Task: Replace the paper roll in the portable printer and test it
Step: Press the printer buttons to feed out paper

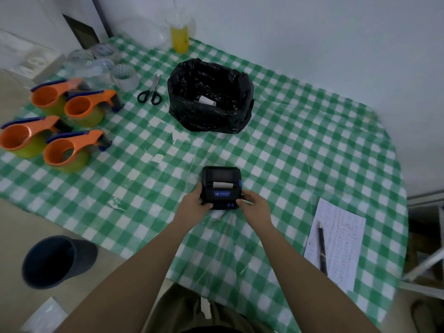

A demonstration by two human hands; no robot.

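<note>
Head view: printer [221, 187] on table, clasped between left hand [193, 205] and right hand [255, 206].

Scissors [150, 92] beside a black bag [211, 97] — four orange tape dispensers [57, 126], pen [322, 248] on a printed sheet [341, 241].

A bench [300, 131] with a rounded far right corner fills most of the view, covered by a green and white checked cloth [312, 164] under a clear plastic sheet that is creased and torn in spots. Behind it stands a plain pale wall [312, 32], evenly and softly lit. At far left a white cabinet [31, 58] and a dark panel [81, 32] lean near the corner. The floor [14, 236] is pale beige; a dark bin [55, 263] stands on it left of the bench, a clear bag [45, 316] beside it. At right, a metal frame [422, 265]
</note>
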